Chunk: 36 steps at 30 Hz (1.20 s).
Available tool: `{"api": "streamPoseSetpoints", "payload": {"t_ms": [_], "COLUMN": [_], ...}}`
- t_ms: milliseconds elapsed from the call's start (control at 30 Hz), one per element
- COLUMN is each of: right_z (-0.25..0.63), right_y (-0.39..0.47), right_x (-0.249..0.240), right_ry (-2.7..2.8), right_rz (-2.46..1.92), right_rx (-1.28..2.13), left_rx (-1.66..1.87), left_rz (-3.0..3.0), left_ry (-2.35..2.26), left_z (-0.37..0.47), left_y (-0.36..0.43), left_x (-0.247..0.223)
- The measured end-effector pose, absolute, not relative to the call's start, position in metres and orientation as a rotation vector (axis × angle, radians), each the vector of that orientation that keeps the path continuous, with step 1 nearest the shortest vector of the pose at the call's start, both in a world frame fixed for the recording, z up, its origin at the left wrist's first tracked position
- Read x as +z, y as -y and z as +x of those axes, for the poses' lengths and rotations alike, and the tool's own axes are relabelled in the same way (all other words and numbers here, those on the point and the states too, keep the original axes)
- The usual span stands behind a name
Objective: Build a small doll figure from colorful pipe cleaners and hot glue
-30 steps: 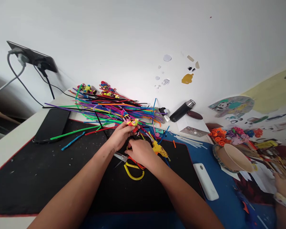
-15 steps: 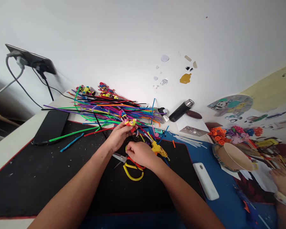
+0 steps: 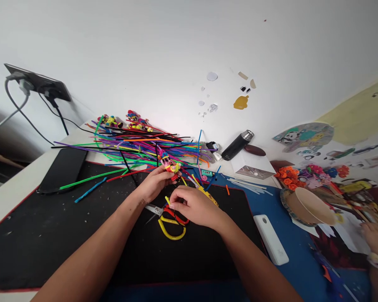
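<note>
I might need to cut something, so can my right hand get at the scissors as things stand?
Probably yes: the right hand is right by the scissors, whose yellow loop lies uncovered on the mat. The left hand, holding the figure, seems clear of that loop.

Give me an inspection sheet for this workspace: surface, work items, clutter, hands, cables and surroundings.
Surface: black mat, sprinkled with small scraps.
Work items: colourful figure, raised; scissors, lying on the mat.
Clutter: heaped pipe cleaners along the back; yellow glue gun, partly hidden.
Hands: left hand grips the figure; right hand is near the scissors, contents unclear.
Cables: several, including a black cable, at the wall socket panel.
Surroundings: white wall behind; another person's hand at far right.
</note>
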State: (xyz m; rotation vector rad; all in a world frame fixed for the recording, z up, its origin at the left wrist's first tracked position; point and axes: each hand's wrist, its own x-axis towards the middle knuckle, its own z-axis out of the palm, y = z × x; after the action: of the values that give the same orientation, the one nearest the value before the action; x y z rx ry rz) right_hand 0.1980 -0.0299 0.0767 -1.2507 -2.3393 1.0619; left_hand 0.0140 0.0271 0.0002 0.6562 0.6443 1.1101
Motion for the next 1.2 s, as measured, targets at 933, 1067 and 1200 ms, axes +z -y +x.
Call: {"api": "streamPoseSetpoints", "payload": {"t_ms": [933, 1067, 1200], "right_z": [0.221, 0.225, 0.228], "right_y": [0.025, 0.026, 0.025], "right_x": [0.122, 0.116, 0.11], "right_ry": [2.484, 2.491, 2.497], "right_rz": [-1.497, -1.481, -1.468], "right_rx": [0.889, 0.827, 0.73], "left_rx": [0.822, 0.816, 0.822], "left_rz": [0.712, 0.688, 0.679], "left_ry": [-0.564, -0.54, -0.512], "left_z": [0.019, 0.019, 0.02], "left_y": [-0.015, -0.014, -0.014], "left_x": [0.001, 0.002, 0.003]}}
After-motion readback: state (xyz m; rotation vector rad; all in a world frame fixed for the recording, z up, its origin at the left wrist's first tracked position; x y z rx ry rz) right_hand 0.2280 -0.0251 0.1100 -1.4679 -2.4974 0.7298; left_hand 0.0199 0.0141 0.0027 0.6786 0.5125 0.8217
